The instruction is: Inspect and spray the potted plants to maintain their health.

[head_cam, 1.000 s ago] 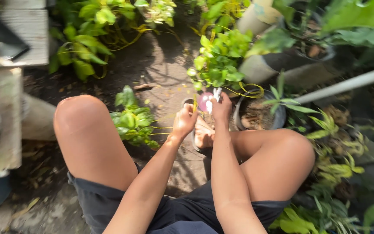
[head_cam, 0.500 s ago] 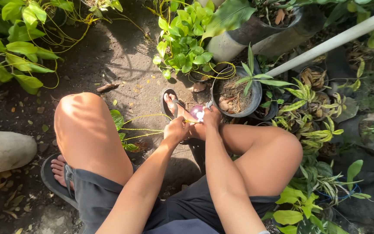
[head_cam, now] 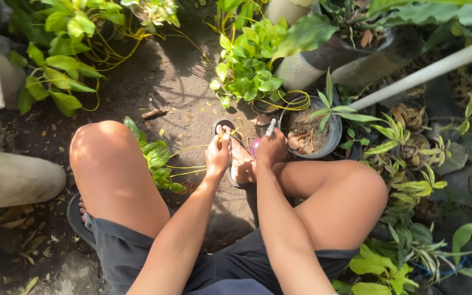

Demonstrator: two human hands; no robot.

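The left hand (head_cam: 217, 157) was pinched on a thin yellow stem (head_cam: 226, 136) above a sandalled foot (head_cam: 240, 161); just right of it, the right hand (head_cam: 270, 150) was clenched round what looked like a small pink-handled tool (head_cam: 269, 130), its pale tip slanting up and far-right; beyond stood a black soil-filled pot (head_cam: 308, 131); a white pipe (head_cam: 427, 71) crossed farther right.
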